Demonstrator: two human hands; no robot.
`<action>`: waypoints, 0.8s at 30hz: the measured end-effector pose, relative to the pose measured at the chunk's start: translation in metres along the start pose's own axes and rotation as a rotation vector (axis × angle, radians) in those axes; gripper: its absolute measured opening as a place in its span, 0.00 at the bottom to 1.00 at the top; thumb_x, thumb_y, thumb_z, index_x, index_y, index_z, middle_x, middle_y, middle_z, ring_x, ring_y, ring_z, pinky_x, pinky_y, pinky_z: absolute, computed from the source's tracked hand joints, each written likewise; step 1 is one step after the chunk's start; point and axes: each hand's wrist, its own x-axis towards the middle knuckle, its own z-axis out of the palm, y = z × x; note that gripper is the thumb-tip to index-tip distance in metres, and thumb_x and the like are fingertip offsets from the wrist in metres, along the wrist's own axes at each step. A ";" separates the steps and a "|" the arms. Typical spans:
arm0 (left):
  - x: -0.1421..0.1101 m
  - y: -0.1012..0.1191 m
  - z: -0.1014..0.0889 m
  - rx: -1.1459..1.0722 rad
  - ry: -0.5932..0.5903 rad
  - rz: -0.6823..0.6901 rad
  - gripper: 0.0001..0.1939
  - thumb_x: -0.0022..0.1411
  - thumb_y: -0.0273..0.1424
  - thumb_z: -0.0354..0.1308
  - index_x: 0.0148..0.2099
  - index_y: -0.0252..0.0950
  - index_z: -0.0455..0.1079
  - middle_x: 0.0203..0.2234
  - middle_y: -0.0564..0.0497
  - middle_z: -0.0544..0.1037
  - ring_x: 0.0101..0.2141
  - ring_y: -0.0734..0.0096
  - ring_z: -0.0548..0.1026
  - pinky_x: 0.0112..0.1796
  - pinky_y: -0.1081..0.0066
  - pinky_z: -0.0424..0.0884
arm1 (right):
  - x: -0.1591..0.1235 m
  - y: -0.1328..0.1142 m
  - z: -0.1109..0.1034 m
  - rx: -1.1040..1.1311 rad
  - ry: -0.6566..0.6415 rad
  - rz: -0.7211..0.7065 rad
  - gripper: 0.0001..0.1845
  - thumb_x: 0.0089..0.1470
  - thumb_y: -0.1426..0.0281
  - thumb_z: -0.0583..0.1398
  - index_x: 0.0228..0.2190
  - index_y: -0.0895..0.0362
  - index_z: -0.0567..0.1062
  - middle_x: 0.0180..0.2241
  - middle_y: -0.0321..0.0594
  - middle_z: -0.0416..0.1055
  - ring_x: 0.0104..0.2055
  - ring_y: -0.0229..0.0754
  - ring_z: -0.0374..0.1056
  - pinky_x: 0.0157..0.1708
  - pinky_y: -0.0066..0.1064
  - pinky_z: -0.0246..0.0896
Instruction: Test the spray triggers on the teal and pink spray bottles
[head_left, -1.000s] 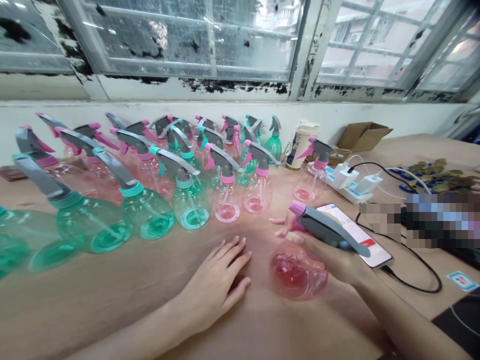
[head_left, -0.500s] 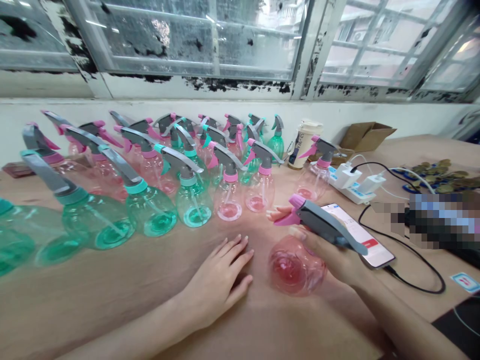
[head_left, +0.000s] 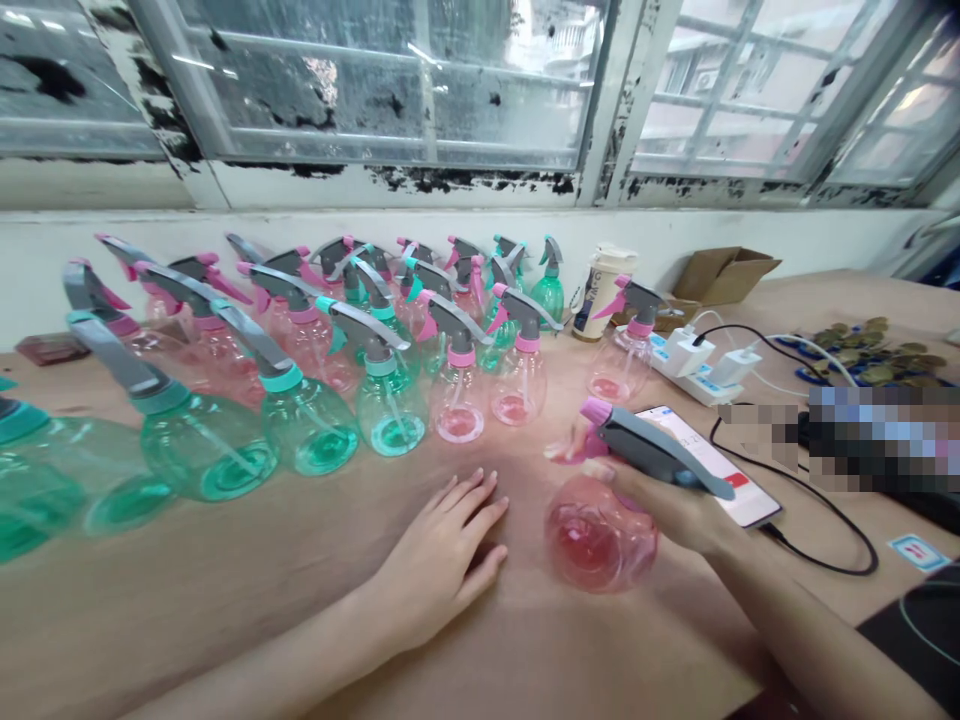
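Observation:
My right hand (head_left: 660,500) is wrapped round the neck of a pink spray bottle (head_left: 600,540) with a grey and pink trigger head. Its fingers curl over the pink trigger, and the bottle is held tilted. Flat on the wooden table lies my left hand (head_left: 442,560), fingers stretched out and holding nothing. Just beyond it stand a clear pink spray bottle (head_left: 457,395) and a green spray bottle (head_left: 390,405). Another pink spray bottle (head_left: 622,355) stands apart, beyond my right hand.
Several more green and pink spray bottles (head_left: 311,430) crowd the table's left and back. A phone (head_left: 709,450) on a cable lies behind my right hand. Farther back are a power strip (head_left: 697,375), a paper cup (head_left: 600,300), a cardboard box (head_left: 727,275) and brass-coloured pieces (head_left: 877,350).
My right fingers have curled inward, pulling the trigger closer to the bottle's neck. The left hand stays flat in place. The whole view has shifted slightly.

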 end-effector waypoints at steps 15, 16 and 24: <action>0.001 0.003 0.000 0.002 0.013 -0.002 0.21 0.69 0.33 0.53 0.61 0.29 0.66 0.62 0.36 0.64 0.63 0.50 0.60 0.60 0.48 0.58 | -0.020 0.021 -0.003 -0.301 0.199 -0.101 0.20 0.50 0.60 0.66 0.44 0.53 0.73 0.40 0.40 0.76 0.41 0.49 0.71 0.44 0.41 0.67; 0.001 0.003 0.000 0.001 0.018 0.002 0.21 0.69 0.33 0.53 0.61 0.29 0.66 0.62 0.36 0.64 0.63 0.50 0.60 0.60 0.48 0.58 | -0.024 0.023 -0.004 -0.304 0.210 -0.099 0.19 0.51 0.60 0.66 0.43 0.53 0.73 0.38 0.40 0.76 0.41 0.49 0.71 0.46 0.42 0.66; 0.001 0.001 0.003 -0.005 0.045 0.018 0.21 0.69 0.33 0.53 0.60 0.28 0.66 0.61 0.36 0.65 0.62 0.49 0.61 0.60 0.48 0.58 | -0.038 0.018 -0.013 -0.367 0.233 -0.016 0.17 0.53 0.59 0.65 0.42 0.54 0.76 0.44 0.43 0.77 0.48 0.52 0.72 0.51 0.46 0.65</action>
